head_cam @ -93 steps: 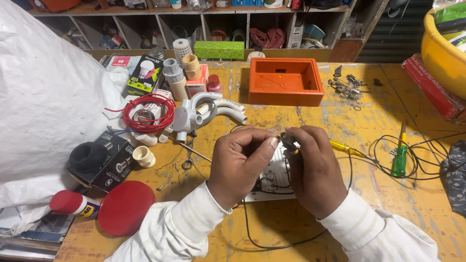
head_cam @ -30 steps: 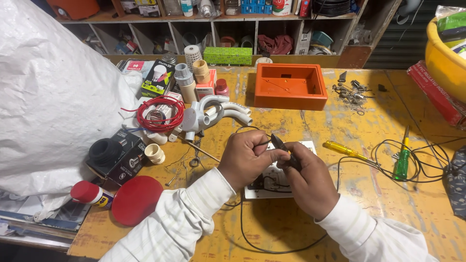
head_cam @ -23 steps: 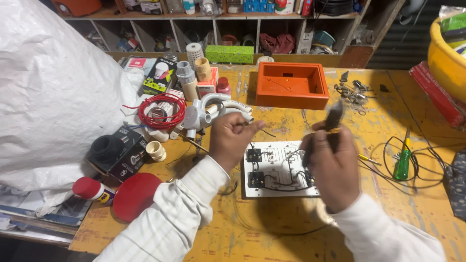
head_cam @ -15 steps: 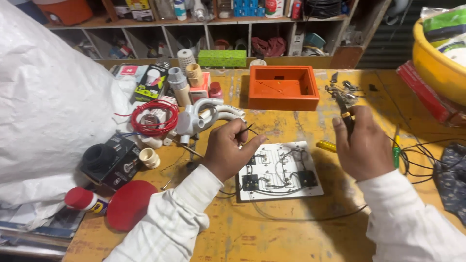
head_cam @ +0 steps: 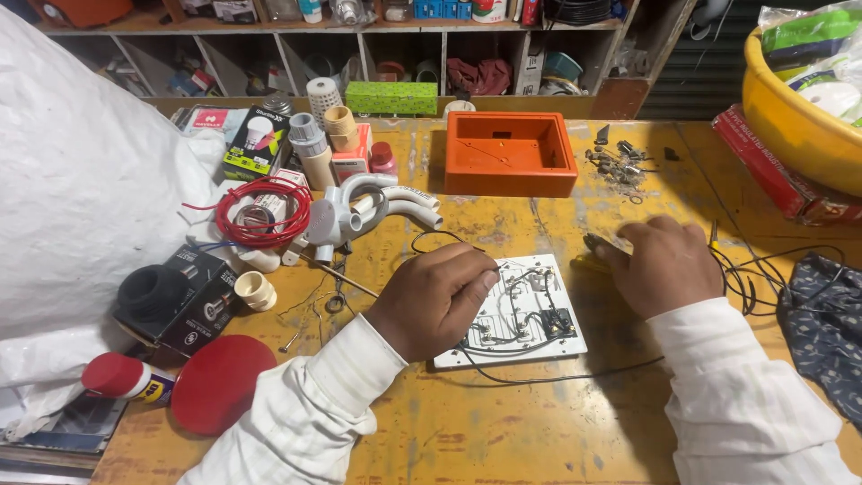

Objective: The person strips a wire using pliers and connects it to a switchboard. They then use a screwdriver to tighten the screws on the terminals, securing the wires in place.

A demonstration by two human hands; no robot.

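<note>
Broadly, a worn yellow workbench [head_cam: 503, 431] carries everything, with a big white plastic sheet [head_cam: 81, 198] heaped far out beyond the left hand and a yellow tub [head_cam: 795, 117] up past the right hand. An orange plastic box [head_cam: 510, 154], open and bare inside, sits well above both hands, apart from them. Between the hands lies the white switch plate [head_cam: 530, 310], back side up, its black and white wires already looped from terminal to terminal; by that showing the wiring looks largely in, while the plate is not yet in the box, so fitting it seems to be what is left. The left hand [head_cam: 433, 299] rests curled on the plate's left edge, fingers closed over a black wire [head_cam: 440, 238] that arcs above it, though whether it truly pinches that wire I cannot tell. The right hand [head_cam: 660, 265], just right of the plate, is folded around a yellow-handled tool [head_cam: 591, 260], only its tip end showing. Loose screws [head_cam: 615, 163] lie above that hand.
</note>
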